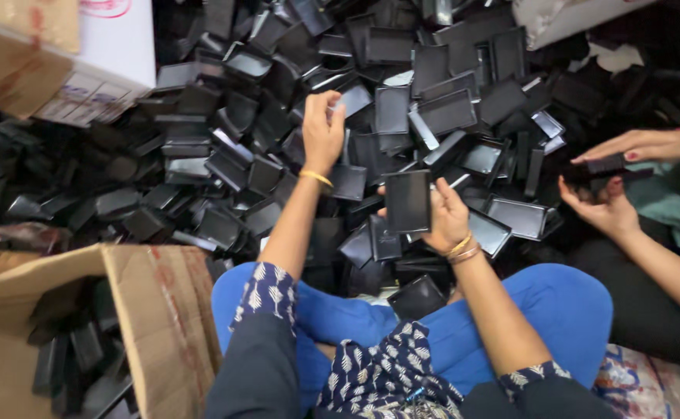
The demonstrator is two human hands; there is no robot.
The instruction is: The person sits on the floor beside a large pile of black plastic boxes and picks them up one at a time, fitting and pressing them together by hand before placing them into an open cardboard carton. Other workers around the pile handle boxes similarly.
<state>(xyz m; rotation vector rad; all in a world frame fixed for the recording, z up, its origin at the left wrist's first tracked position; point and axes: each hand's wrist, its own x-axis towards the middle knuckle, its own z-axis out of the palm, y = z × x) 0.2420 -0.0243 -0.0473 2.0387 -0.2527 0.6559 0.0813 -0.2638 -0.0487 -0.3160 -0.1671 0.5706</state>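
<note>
Right hand (442, 221) grips an upright flat black rectangular plastic tray (407, 202) at frame centre; left hand (323, 132), reaching above-left, pinches another black tray (353, 98) in the pile.

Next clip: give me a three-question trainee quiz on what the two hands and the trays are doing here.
1. True or false: the right hand holds a black tray.
2. The left hand reaches into: A) the cardboard box B) the tray pile C) a lap.
3. Fill in: a co-worker's hands work at the ___ edge of the picture.

Key: 1 true; 2 B; 3 right.
</note>
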